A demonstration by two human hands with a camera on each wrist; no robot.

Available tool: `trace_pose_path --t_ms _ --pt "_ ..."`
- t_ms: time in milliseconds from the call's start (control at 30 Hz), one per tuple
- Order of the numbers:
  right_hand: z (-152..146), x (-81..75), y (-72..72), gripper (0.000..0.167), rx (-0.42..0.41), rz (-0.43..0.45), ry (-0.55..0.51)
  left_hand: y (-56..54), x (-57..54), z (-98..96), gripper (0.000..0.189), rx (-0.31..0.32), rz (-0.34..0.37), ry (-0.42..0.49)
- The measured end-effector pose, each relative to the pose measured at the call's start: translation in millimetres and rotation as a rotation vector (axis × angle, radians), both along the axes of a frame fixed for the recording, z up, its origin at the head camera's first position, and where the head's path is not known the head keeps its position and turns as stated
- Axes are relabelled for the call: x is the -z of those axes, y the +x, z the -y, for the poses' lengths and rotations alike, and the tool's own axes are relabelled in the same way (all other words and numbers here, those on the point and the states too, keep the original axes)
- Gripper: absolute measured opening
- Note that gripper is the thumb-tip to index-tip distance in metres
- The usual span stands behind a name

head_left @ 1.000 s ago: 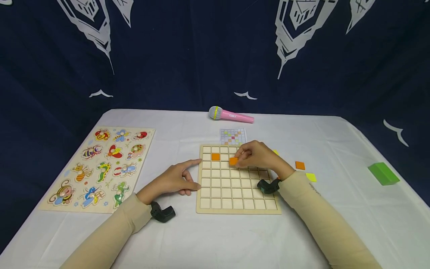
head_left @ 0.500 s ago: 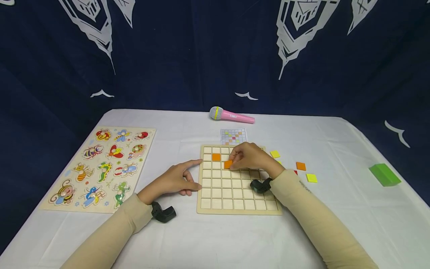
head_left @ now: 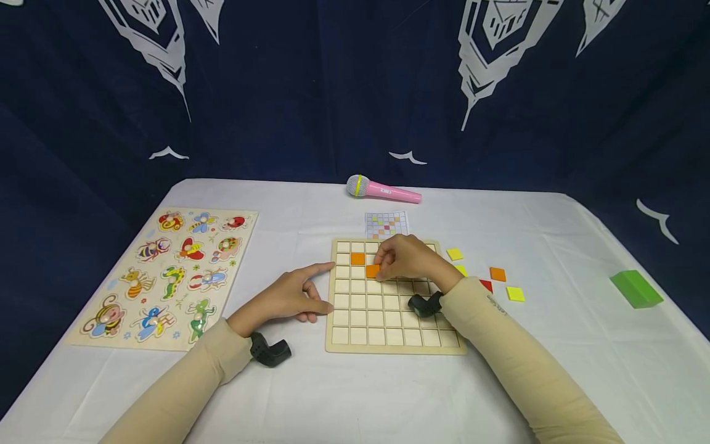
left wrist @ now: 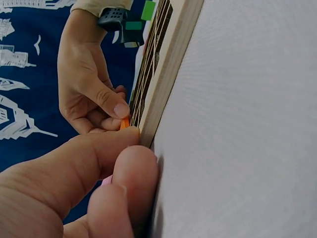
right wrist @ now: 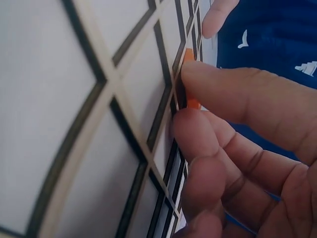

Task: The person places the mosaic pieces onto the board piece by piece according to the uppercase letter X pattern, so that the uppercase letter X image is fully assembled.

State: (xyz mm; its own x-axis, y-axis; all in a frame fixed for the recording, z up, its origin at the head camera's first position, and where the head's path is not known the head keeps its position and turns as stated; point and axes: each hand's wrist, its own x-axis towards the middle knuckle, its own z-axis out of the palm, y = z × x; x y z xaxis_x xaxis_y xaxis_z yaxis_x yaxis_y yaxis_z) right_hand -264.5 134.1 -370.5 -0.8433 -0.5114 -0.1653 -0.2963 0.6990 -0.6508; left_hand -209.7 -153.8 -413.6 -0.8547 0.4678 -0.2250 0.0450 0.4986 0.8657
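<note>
A wooden grid board (head_left: 327, 339) lies on the white table, with one orange square tile (head_left: 357, 259) in a cell near its upper left. My right hand (head_left: 403, 258) pinches a second orange tile (head_left: 373, 271) between thumb and fingers, over a cell one row lower and one column to the right. In the right wrist view that orange tile (right wrist: 190, 79) stands tilted at the grid, partly hidden by the thumb. My left hand (head_left: 288, 295) rests at the board's left edge, index finger and thumb extended and touching it, the other fingers bent loosely.
Right of the board lie yellow tiles (head_left: 514, 294), an orange tile (head_left: 497, 274) and a red tile (head_left: 486, 285). A green block (head_left: 635, 288) stands farther right. Behind the board are a printed grid card (head_left: 386, 223) and a pink microphone (head_left: 384, 189). An animal puzzle board (head_left: 166, 277) lies left.
My right hand has moved left and slightly down over the grid with its orange tile, uncovering yellow and red tiles on the right. My left hand stays at the board's edge.
</note>
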Motion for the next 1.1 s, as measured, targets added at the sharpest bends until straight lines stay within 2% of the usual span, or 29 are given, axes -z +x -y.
trace_pose_path --t_ms 267,467,800,967,1100 --pt "-1.7 0.7 1.2 0.017 -0.006 0.008 -0.002 0.0 -0.4 -0.8 0.092 0.003 -0.001 -0.005" --pt "-9.5 -1.7 3.0 0.018 -0.046 0.008 -0.038 -0.2 0.6 -1.1 0.092 0.003 0.003 -0.004" --pt "-37.7 -5.7 10.0 0.02 -0.163 0.012 -0.247 -0.4 0.6 -1.4 0.092 0.003 0.005 -0.007" --pt "-53.5 -3.8 15.8 0.026 -0.165 0.034 -0.375 -0.2 0.0 -1.1 0.092 0.004 0.001 -0.009" --pt "-67.0 -2.9 22.0 0.027 -0.126 0.039 -0.454 0.4 -0.9 -0.7 0.091 0.002 0.0 -0.009"
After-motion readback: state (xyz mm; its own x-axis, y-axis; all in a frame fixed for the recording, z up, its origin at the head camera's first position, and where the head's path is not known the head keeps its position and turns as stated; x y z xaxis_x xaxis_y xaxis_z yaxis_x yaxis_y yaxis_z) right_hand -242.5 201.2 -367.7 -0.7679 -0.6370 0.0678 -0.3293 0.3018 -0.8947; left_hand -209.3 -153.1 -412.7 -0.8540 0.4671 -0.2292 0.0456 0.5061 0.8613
